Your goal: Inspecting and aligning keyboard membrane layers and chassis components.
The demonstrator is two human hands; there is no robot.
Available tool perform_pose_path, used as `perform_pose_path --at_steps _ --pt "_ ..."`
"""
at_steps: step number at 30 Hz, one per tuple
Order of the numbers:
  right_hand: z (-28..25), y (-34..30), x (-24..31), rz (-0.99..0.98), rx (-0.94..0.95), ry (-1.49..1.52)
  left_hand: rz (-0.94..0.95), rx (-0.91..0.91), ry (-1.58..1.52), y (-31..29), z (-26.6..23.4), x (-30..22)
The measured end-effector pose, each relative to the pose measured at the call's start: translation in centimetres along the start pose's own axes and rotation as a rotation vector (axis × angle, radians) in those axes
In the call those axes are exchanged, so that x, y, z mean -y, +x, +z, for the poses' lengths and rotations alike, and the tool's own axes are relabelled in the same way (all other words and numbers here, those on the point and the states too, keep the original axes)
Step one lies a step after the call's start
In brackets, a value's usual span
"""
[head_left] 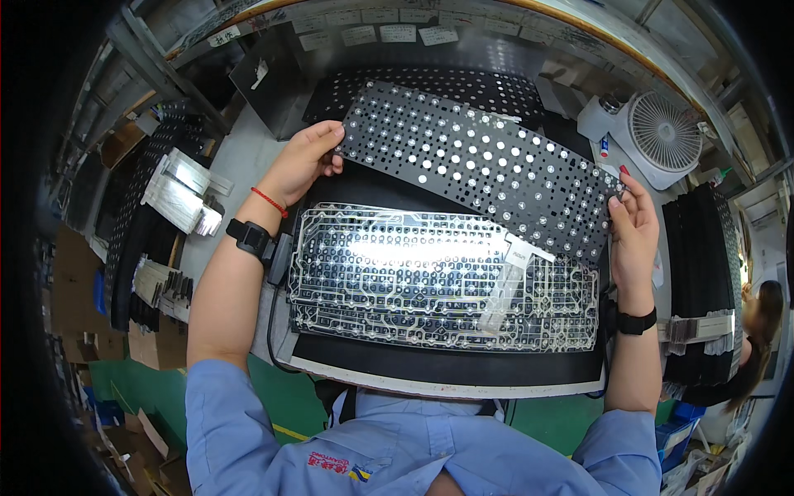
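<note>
Panel: a long black perforated plate dotted with bright round spots; held up between both hands, slanting from far left to near right above the work surface; its lower right part overlaps the circuit sheet in view, contact between the two cannot be told
Left hand: gripping the panel's left end, thumb on the upper face, fingers curled at the edge
Right hand: gripping the right end, thumb on the near face, fingers partly hidden behind the edge
Circuit sheet: clear with pale traces; lying on the black mat, a white tail at its right half
Far side: another spotted black plate, behind the held panel
Right side: white fan; marker just beside it; stacked black plates nearer the person
</note>
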State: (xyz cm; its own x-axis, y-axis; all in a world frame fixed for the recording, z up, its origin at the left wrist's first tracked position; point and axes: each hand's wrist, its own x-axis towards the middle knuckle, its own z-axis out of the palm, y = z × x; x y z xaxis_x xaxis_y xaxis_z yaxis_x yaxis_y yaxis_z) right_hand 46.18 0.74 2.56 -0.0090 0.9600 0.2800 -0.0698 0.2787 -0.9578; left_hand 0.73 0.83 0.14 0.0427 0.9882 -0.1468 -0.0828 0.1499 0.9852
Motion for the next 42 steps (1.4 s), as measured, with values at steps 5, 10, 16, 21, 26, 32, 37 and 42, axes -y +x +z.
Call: perform_pose_path --at_steps 5,10,16,21,26,32,37,42 --pt "0.0 -0.1 0.7 0.070 0.033 -0.035 0.099 -0.107 -0.071 0.9 -2.1 0.9" --pt "-0.6 0.1 -0.2 0.059 0.034 -0.120 0.161 -0.324 -0.200 0.6 -0.8 0.1" --pt "0.0 -0.4 -0.2 0.110 0.383 -0.487 0.156 -0.212 -0.185 0.4 -1.3 0.2" --pt "0.1 -0.5 -0.4 0.111 0.360 -0.421 0.081 -0.084 -0.101 0.3 -0.7 0.1" --pt "-0.4 -0.2 -0.6 0.163 0.192 -0.337 0.037 0.030 -0.067 0.0 -0.7 -0.1" --pt "-1.0 0.2 -1.0 0.083 -0.037 -0.135 -0.031 0.155 -0.046 -0.4 0.2 -0.6" --pt "-0.9 0.4 -0.9 0.072 -0.114 -0.025 0.002 0.253 0.073 -0.6 0.1 -0.1" --pt "-0.7 0.3 -0.6 0.082 -0.093 0.017 0.053 0.129 0.100 -0.2 0.0 0.0"
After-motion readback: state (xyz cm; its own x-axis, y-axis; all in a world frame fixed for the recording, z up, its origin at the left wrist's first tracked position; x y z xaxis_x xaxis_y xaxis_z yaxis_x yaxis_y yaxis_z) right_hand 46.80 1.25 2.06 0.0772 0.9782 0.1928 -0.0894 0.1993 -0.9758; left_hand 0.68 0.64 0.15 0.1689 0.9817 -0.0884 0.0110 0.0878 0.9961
